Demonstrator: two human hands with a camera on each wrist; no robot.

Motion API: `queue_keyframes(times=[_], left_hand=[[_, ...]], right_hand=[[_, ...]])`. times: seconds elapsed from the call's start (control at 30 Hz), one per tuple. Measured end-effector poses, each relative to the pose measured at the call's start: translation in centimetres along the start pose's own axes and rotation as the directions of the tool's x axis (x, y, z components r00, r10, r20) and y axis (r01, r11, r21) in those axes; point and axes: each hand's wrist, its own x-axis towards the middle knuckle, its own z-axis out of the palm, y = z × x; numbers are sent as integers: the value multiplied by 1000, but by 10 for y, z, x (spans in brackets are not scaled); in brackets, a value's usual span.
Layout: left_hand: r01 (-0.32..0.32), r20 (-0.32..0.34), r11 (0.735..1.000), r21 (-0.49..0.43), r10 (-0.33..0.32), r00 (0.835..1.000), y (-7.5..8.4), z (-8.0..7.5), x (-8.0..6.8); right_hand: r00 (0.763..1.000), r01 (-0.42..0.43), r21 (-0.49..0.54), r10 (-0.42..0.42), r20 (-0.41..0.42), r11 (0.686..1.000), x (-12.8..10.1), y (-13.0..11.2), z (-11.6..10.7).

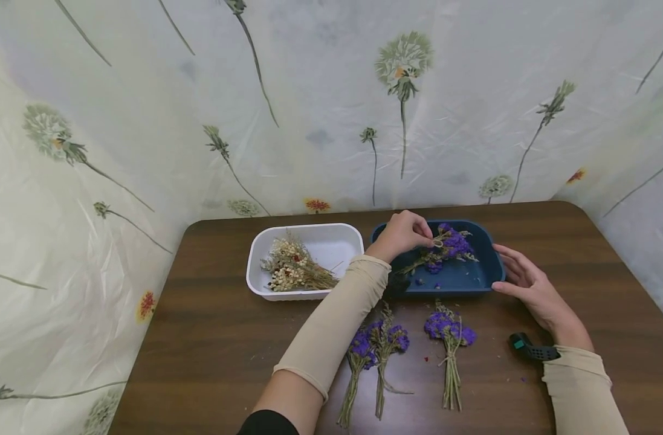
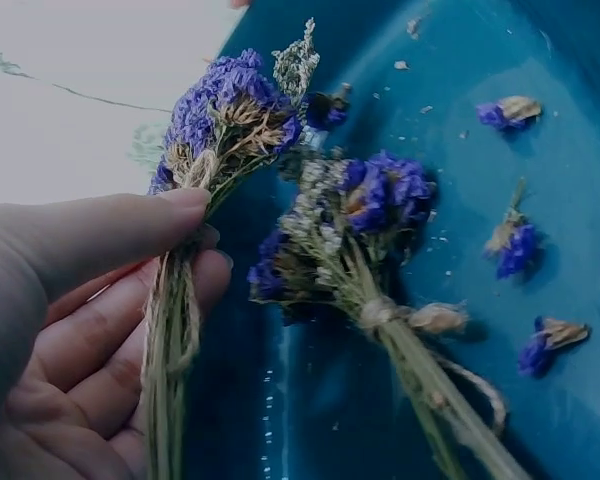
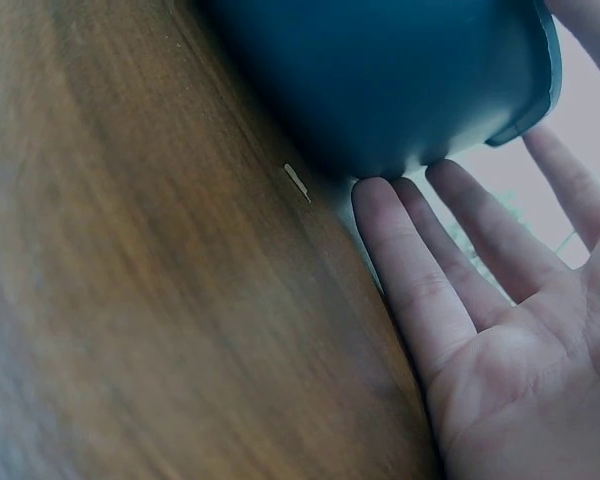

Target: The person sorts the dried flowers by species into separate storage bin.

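Behind the far edge, the scene was filled by a pale sheet printed with green dandelions. Before it, a dark brown wood-grain table was seen, on whose far part two deep rounded-rectangular trays were placed side by side: a glossy dark blue one on the right and a white one on the left. The blue tray's right end was touched from outside by the spread fingertips of the right hand, by which nothing was gripped. Over the blue tray, a twine-tied bunch of dried purple flowers was pinched at its binding between the thumb and fingers of the left hand. Beneath, a second tied purple bunch was contained. In the white tray, cream dried flowers were laid, and nearer, three more purple bunches were spread on the table. Small loose purple blossoms were scattered across the blue tray's floor.
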Motion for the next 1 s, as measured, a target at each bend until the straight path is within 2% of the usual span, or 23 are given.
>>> queue_keyframes(times=[0.33,0.73,1.0], left_hand=[[40,31,998,38,-41,999,-4,10,3],[39,60,998,50,-42,997,-8,8,1],[14,37,999,50,-16,999,-14,0,0]], right_hand=[[1000,17,28,-18,20,999,0,0,2],[1000,18,46,-20,22,999,0,0,2],[1000,3,27,-2,-2,1000,0,-1,1]])
